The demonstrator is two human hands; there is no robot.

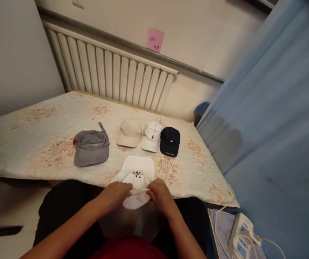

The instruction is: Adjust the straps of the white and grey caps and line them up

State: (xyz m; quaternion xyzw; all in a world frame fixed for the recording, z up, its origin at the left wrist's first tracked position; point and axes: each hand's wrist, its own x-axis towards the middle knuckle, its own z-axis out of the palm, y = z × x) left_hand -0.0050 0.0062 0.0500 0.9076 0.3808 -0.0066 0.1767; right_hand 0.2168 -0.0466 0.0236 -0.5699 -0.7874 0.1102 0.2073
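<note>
A white baseball cap with dark letters on its front lies at the near edge of the bed, its brim pointing away from me. My left hand pinches the cap's fabric on the left side. On the right side my right hand grips the same cloth, so a fold runs between both hands. Part of the crown hangs past the edge toward my lap. Beyond it sit a beige cap, a second white cap and a black cap side by side. A grey cap with a loose strap rests farther left.
The caps lie on a flower-patterned bed cover. Behind it stand a radiator and a wall with a pink note. A blue curtain hangs at right, above a power strip with white cables.
</note>
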